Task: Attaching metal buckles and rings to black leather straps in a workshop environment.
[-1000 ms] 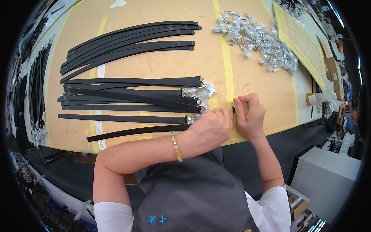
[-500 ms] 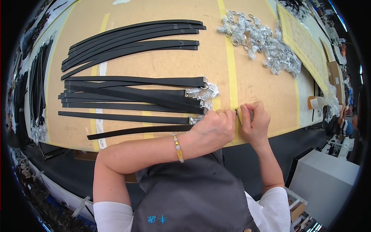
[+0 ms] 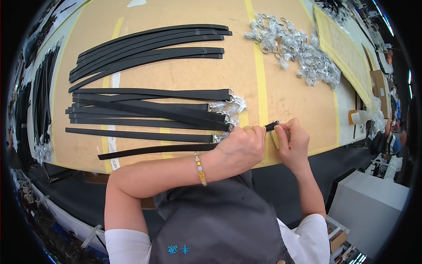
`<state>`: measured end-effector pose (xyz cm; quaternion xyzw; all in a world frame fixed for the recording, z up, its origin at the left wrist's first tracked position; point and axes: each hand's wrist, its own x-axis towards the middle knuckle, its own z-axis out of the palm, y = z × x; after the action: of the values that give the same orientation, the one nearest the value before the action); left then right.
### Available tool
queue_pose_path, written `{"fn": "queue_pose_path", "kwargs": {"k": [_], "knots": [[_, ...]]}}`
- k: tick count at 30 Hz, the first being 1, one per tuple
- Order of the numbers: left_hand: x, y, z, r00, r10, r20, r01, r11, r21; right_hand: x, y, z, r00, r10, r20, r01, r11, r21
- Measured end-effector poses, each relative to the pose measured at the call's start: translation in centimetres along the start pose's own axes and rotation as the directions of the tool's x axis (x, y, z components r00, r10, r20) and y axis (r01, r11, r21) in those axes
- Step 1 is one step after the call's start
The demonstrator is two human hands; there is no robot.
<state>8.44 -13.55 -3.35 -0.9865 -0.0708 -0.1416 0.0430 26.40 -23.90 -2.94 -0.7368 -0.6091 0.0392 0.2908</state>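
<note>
My left hand (image 3: 244, 143), a beaded bracelet at its wrist, is closed round a black strap (image 3: 162, 151). The strap's long part trails left over the table, and its folded end (image 3: 271, 126) sticks out past my fist. At that end shows a small metal ring (image 3: 276, 122), pinched by the fingers of my right hand (image 3: 293, 141). A thin greyish strip (image 3: 274, 140) hangs between my hands; what it is I cannot tell. Just beyond my left hand lie several black straps (image 3: 145, 136) fitted with metal rings in clear plastic.
Farther back lies a group of plain black straps (image 3: 154, 42). Several plastic-wrapped metal clasps (image 3: 303, 53) are heaped at the back right beside a yellow-edged panel (image 3: 345, 55). More straps (image 3: 44, 97) hang at the left edge. A pale box (image 3: 369, 198) stands right of the table.
The strap's folded end and a metal ring now show between my hands, where before they were mostly hidden. My right hand has shifted slightly to the right.
</note>
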Motion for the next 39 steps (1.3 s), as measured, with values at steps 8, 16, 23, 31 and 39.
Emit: {"fn": "queue_pose_path", "kwargs": {"k": [8,16,23,31,39], "knots": [[0.1,0.0,0.0,1.0,0.027,0.002,-0.027,0.999,0.02,1.7,-1.2,1.7,0.967,0.082,-0.243,-0.049,0.989,0.141],[-0.1,0.2,-0.3,1.0,0.015,0.01,-0.015,0.999,0.038,0.5,-0.4,-0.6,0.95,0.259,-0.177,-0.171,0.901,0.399],[-0.2,0.1,0.3,0.999,0.022,-0.033,-0.022,1.0,-0.001,0.3,0.0,0.2,0.998,0.053,-0.014,-0.052,0.996,0.071],[-0.3,0.2,-0.4,1.0,0.022,0.017,-0.022,1.0,-0.008,2.2,2.9,-6.2,0.999,-0.03,0.037,0.036,0.982,-0.183],[-0.9,-1.0,-1.7,0.999,-0.03,-0.046,0.021,0.982,-0.19,3.1,0.0,-3.6,0.897,-0.27,0.349,0.264,0.962,0.065]]}}
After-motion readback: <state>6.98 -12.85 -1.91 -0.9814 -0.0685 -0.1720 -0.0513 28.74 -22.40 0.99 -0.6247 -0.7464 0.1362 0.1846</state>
